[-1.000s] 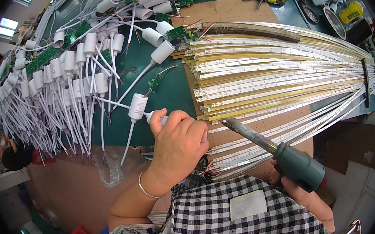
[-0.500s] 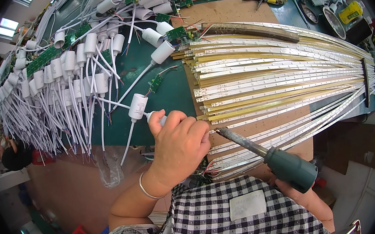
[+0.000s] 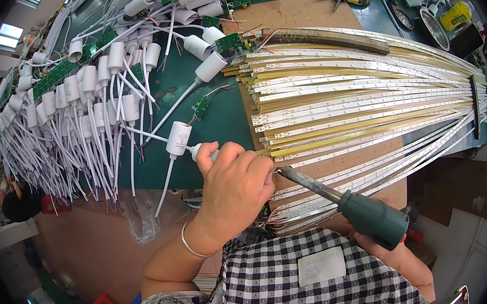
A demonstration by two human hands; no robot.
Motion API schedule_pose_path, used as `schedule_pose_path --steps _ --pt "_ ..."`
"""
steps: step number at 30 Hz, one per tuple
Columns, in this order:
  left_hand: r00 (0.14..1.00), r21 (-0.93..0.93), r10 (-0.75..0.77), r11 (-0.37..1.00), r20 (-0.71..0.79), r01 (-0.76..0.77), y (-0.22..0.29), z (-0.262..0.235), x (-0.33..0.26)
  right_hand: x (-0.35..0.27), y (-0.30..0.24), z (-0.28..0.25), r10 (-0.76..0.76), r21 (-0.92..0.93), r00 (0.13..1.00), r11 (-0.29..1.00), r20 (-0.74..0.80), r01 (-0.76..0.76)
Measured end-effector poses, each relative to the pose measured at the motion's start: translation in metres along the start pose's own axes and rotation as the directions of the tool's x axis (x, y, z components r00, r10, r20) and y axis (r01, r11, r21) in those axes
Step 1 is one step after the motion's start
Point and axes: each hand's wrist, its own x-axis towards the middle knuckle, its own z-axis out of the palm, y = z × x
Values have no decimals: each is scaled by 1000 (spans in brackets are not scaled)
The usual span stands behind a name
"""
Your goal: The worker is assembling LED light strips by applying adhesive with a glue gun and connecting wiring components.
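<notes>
Left hand (image 3: 237, 179): curls around a white socket (image 3: 215, 155) (fingertips mostly hidden). Right hand (image 3: 387, 257): clasps the iron (image 3: 370, 216), tip beside the left hand.

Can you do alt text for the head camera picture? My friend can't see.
A person's right hand holds a green-handled soldering iron, its tip close to the left hand, by thin white strips. White caps with cables and green circuit boards crowd the left of the table.
</notes>
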Motion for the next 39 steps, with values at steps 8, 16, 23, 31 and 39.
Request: schedule_pose_path --steps 8,16,23,31,39 --pt "1000 10 8 1000 -1 -8 0 0 1 -6 3 0 159 181 987 970 17 -160" --pt "1000 22 12 1000 -6 -12 0 1 1 -6 13 -9 -12 7 995 1000 99 11" --pt "1000 42 16 999 -5 -16 0 0 0 -7 5 -4 110 239 994 965 -15 -104" --pt "1000 63 12 998 0 -12 2 -1 -1 -8 5 -4 32 350 999 936 -34 -18" --pt "990 61 -6 998 141 -3 -23 -41 -8 -12 6 -8 73 436 993 900 -92 -26"
